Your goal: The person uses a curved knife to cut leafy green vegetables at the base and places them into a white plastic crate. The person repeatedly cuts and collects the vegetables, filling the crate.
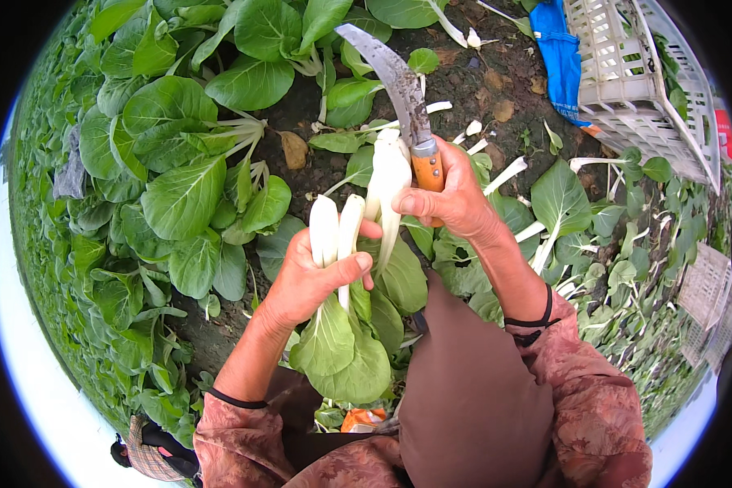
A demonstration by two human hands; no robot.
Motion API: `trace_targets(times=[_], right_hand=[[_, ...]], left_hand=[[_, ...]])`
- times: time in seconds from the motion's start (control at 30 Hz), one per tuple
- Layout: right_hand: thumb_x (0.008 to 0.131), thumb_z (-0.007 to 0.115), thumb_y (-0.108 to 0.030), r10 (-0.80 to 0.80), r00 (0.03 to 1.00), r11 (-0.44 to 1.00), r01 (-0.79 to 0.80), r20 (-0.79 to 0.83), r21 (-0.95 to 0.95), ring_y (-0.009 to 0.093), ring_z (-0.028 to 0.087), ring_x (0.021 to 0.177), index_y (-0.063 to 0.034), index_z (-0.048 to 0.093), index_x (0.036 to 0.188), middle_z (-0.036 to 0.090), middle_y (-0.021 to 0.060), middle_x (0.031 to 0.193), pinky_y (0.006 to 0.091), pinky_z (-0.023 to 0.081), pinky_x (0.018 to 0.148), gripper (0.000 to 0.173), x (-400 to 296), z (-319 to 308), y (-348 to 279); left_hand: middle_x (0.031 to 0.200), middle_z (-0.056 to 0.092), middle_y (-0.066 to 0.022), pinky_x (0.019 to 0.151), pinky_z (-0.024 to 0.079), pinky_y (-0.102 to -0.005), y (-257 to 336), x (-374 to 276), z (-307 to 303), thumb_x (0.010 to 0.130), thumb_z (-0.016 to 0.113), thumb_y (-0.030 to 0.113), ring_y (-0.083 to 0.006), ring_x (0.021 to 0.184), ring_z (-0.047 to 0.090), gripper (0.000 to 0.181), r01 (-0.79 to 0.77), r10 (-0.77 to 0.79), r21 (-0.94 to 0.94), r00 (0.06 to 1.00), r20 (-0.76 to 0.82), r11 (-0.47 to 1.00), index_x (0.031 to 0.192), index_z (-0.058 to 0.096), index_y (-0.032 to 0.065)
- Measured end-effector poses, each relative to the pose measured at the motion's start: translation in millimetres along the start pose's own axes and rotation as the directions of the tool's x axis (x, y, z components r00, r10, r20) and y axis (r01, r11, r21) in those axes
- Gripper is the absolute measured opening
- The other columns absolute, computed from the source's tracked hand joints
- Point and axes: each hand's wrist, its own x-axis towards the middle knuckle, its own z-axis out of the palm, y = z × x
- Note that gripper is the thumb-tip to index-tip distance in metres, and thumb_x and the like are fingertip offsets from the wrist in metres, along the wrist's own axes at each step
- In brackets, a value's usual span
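My left hand [323,268] is closed around loose white-stemmed bok choy stalks [324,229], their green leaves hanging down over my lap. In my right hand [451,195] is a sickle-like harvesting knife with an orange wooden handle [428,171]; its curved, dirt-spotted blade [396,76] points up and to the left. A trimmed bok choy head [388,174] lies against the base of the knife, between my two hands, with my right thumb at its stems. Which hand bears its weight I cannot tell.
Growing bok choy plants [177,158] fill the left side. Cut leaves [561,201] and stem pieces litter the soil to the right. A white plastic crate [622,104] stands upper right beside a blue bag [558,61]; more crates [707,283] lie farther right. Another person [152,451] is at lower left.
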Motion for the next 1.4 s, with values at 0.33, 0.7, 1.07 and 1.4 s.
trace_targets(times=[0.33, 0.7, 1.07, 1.4], right_hand=[[0.075, 0.082, -0.027, 0.149, 0.989, 0.988, -0.147, 0.016, -0.055, 0.01, 0.057, 0.09, -0.0001, 0.056, 0.117, 0.063, 0.0033, 0.1, 0.0285, 0.049, 0.084, 0.056, -0.5, 24.9, 32.6], [0.091, 0.062, -0.045, 0.018, 0.998, 0.841, -0.05, -0.065, -0.539, 0.021, 0.056, 0.066, -0.0007, 0.055, 0.096, 0.06, 0.0121, 0.076, 0.0368, 0.047, 0.065, 0.045, 17.9, 23.5, 51.3], [0.091, 0.06, -0.039, -0.078, 0.997, 0.604, 0.059, 0.014, -0.795, 0.048, 0.062, 0.085, 0.0038, 0.059, 0.091, 0.064, 0.0298, 0.086, 0.0514, 0.049, 0.073, 0.043, 133.7, 54.4, 112.5], [0.092, 0.057, -0.038, 0.047, 0.999, 0.478, -0.022, 0.0, -0.878, 0.043, 0.062, 0.1, -0.0018, 0.06, 0.107, 0.067, 0.024, 0.103, 0.0496, 0.049, 0.084, 0.039, 174.1, 60.2, 143.3]], left_hand=[[0.107, 0.063, 0.0, 0.085, 0.049, -0.0283, -37.1, 17.4, -25.1, 0.091, 0.07, 0.019, -0.0086, 0.095, 0.057, 0.035, -0.071, 0.076, 0.043, 0.987, -0.142, 0.997, 0.12, 0.06, 0.0028], [0.097, 0.064, -0.0034, 0.084, 0.05, -0.0298, -17.0, -9.6, -22.5, 0.076, 0.073, 0.011, -0.0107, 0.089, 0.059, 0.047, -0.048, 0.119, 0.287, 0.965, -0.233, 0.957, 0.119, 0.057, 0.0015], [0.094, 0.069, -0.0241, 0.082, 0.053, -0.039, 144.7, 83.1, -135.9, 0.059, 0.076, 0.021, -0.0366, 0.089, 0.067, 0.044, 0.341, -0.023, 0.915, 0.935, -0.354, -0.215, 0.094, 0.068, -0.006], [0.103, 0.065, -0.0296, 0.087, 0.053, -0.0381, 46.6, 81.9, -200.2, 0.058, 0.076, 0.026, -0.0385, 0.094, 0.065, 0.049, 0.253, -0.087, 0.9, 0.95, -0.301, -0.356, 0.094, 0.07, -0.0063]])
